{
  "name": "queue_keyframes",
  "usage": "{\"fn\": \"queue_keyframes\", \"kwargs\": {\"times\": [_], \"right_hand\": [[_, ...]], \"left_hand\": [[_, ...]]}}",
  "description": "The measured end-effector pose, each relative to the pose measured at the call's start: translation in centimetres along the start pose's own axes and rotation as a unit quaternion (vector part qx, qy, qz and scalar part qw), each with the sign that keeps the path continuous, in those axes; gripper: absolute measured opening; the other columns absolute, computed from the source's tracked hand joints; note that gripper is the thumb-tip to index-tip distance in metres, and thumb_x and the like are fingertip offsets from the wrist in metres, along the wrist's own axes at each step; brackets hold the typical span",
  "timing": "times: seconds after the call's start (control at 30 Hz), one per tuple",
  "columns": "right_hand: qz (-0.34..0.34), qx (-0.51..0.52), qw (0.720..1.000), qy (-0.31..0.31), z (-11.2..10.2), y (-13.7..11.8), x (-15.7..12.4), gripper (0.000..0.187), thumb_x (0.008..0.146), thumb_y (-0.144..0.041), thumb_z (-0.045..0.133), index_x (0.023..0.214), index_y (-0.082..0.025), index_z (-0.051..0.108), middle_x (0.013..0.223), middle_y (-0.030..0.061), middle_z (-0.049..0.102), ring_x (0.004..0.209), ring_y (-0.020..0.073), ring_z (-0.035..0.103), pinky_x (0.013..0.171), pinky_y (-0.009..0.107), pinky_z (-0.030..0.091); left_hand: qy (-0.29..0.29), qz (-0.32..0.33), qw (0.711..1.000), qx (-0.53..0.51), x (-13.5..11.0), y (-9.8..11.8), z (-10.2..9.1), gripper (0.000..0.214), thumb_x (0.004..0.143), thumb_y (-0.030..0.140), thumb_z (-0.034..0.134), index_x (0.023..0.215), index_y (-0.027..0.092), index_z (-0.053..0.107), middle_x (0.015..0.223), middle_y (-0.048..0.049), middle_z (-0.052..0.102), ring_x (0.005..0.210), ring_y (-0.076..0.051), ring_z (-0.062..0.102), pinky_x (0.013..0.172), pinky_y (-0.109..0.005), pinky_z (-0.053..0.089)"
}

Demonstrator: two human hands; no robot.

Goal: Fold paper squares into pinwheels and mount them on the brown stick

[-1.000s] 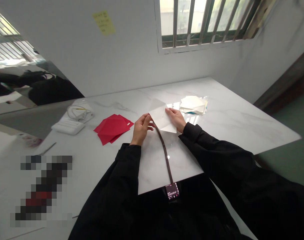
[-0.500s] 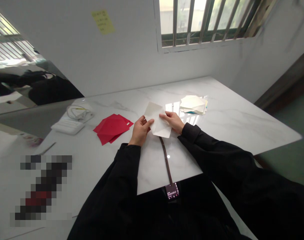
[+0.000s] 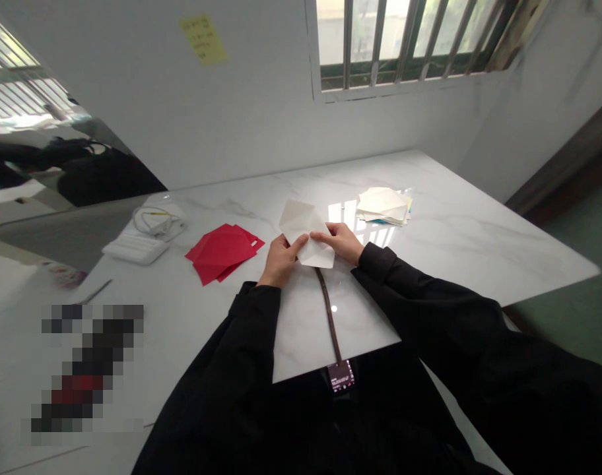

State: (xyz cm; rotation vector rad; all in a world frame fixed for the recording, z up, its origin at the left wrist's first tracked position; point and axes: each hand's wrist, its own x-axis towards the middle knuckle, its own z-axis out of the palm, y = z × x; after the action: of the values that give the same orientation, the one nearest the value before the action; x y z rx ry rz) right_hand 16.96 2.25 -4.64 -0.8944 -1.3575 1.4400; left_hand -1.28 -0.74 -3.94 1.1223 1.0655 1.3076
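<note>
A creased white sheet of paper (image 3: 317, 254), its upper part folded at an angle, is held above the marble-patterned table (image 3: 301, 330). My left hand (image 3: 280, 259) grips its left edge, thumb on top and fingers behind. From the right, my right hand (image 3: 341, 243) pinches it, with the thumb pressed on the middle near the left thumb. The fingers behind the paper are mostly hidden. To the left lie several red folded papers (image 3: 222, 254), overlapping. A pile of cream folded papers (image 3: 381, 204) rests to the right, a bit of blue showing beneath.
A white box-like device (image 3: 135, 251) with a coiled cable (image 3: 155, 223) sits at the far left. A dark strap (image 3: 328, 316) runs down to a small lit screen (image 3: 341, 376) at the table's front edge. Behind stands a wall with a yellow note (image 3: 204, 41).
My right thumb has moved left across the paper to meet the left thumb. The paper's top has shifted slightly left, and a crease across its upper part shows more clearly.
</note>
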Motion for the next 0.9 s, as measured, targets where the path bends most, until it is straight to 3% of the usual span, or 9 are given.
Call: {"fn": "queue_keyframes", "kwargs": {"times": [0.33,0.6,0.9], "right_hand": [[-0.014,-0.017,1.000,0.001,0.10,0.00,-0.11,0.048,0.077,-0.055,0.091,0.099,-0.013,0.081,0.095,0.0087,0.083,0.082,0.0207,0.074,0.072,0.030,0.059],[-0.015,0.035,0.999,0.003,0.10,0.27,0.32,0.061,0.075,-0.075,0.085,0.088,-0.017,0.075,0.083,0.0047,0.078,0.072,0.0169,0.069,0.064,0.027,0.056],[-0.005,0.027,1.000,-0.002,0.12,0.18,0.13,0.052,0.072,-0.062,0.093,0.092,-0.016,0.076,0.094,0.0073,0.082,0.083,0.0197,0.074,0.076,0.031,0.061]], "left_hand": [[0.016,0.006,1.000,0.026,0.15,-0.10,-0.26,0.069,0.064,0.061,0.097,0.107,0.010,0.080,0.100,-0.0156,0.082,0.089,-0.029,0.076,0.078,-0.035,0.057],[0.040,0.022,0.998,0.038,0.24,-0.13,-0.45,0.072,0.062,0.063,0.098,0.107,0.010,0.080,0.102,-0.0162,0.083,0.094,-0.031,0.077,0.085,-0.039,0.060],[0.047,0.023,0.997,0.058,0.07,0.08,-0.39,0.068,0.068,0.062,0.096,0.108,0.010,0.081,0.106,-0.0172,0.083,0.092,-0.030,0.076,0.081,-0.038,0.060]]}}
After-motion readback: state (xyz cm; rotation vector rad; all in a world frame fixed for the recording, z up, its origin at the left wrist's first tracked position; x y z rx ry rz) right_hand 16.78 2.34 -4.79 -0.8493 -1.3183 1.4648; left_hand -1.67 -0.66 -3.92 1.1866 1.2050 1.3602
